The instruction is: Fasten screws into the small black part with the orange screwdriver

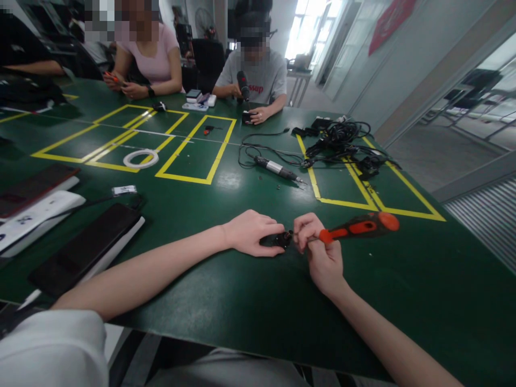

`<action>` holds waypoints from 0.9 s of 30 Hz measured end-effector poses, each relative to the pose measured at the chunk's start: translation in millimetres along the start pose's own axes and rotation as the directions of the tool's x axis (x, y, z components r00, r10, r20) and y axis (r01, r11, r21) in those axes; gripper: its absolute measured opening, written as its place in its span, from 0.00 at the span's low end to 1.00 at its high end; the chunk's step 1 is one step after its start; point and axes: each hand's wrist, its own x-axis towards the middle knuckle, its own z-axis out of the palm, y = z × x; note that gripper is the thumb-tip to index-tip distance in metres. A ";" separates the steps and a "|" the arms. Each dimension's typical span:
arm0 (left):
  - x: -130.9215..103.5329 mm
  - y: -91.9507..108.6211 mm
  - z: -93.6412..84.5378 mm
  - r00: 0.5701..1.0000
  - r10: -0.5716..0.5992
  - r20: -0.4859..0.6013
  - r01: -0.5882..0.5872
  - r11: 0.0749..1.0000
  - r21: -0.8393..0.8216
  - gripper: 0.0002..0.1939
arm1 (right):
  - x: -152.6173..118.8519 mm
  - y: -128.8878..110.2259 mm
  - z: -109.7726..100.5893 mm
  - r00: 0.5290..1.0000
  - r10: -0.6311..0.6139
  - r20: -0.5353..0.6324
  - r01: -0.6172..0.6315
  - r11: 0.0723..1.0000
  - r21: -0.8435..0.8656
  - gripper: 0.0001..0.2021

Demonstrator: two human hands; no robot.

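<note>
My left hand (253, 234) rests on the green table and grips a small black part (282, 239) between thumb and fingers. What kind of part it is cannot be made out. Close by on the right, my right hand (322, 252) is closed around the shaft end of a screwdriver (363, 226) with an orange and black handle. The handle points away to the right, nearly level. Its tip is hidden by my right fingers, near the black part, and I cannot tell whether it touches it.
An electric screwdriver (278, 169) with a cord lies ahead, beside a heap of black cables (338, 137). A roll of white tape (141, 158) sits left of it. Black phone-like devices (86, 242) lie at left. Across the table (226, 290), a person holds a power drill (243, 86).
</note>
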 end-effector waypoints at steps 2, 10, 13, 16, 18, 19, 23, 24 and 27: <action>-0.1 -0.7 -0.6 1.000 -0.001 0.003 0.001 1.000 -0.005 0.20 | 0.3 2.1 -0.3 0.999 0.012 -0.033 -0.013 0.999 -0.033 0.14; 13.6 11.3 -35.2 0.955 -0.068 -0.288 0.039 0.994 -0.105 0.27 | 2.5 10.7 0.2 0.996 -0.044 -0.081 0.037 0.996 -0.085 0.13; 29.9 33.6 -60.8 0.917 -0.006 -0.399 -0.063 0.985 -0.159 0.27 | 1.9 14.2 -0.1 0.997 -0.028 -0.071 0.022 0.997 -0.074 0.12; 49.7 57.8 -84.1 0.947 0.099 -0.307 -0.133 0.987 -0.092 0.25 | -4.9 21.0 -1.7 0.999 0.020 -0.047 -0.027 0.988 -0.151 0.13; 61.2 69.4 -94.7 0.974 0.150 -0.171 -0.153 0.988 -0.007 0.22 | -12.5 27.5 -2.5 0.998 0.044 -0.049 -0.055 0.966 -0.254 0.11; 65.5 73.4 -98.3 0.981 0.163 -0.109 -0.159 0.986 0.044 0.22 | -16.2 31.0 -2.8 0.997 0.035 -0.066 -0.053 0.956 -0.287 0.11; 72.8 79.1 -105.4 0.987 0.161 -0.005 -0.152 0.937 0.314 0.23 | -20.7 39.2 -8.8 0.998 0.036 -0.054 -0.050 0.956 -0.288 0.13; 73.0 79.0 -106.6 0.988 0.157 -0.004 -0.145 0.922 0.360 0.23 | -18.2 38.6 -12.7 0.998 0.056 -0.020 -0.059 0.956 -0.287 0.13; 74.4 77.5 -110.6 0.989 0.150 -0.019 -0.128 0.898 0.420 0.20 | -5.0 29.7 -29.3 0.970 0.146 0.195 -0.082 0.950 -0.302 0.12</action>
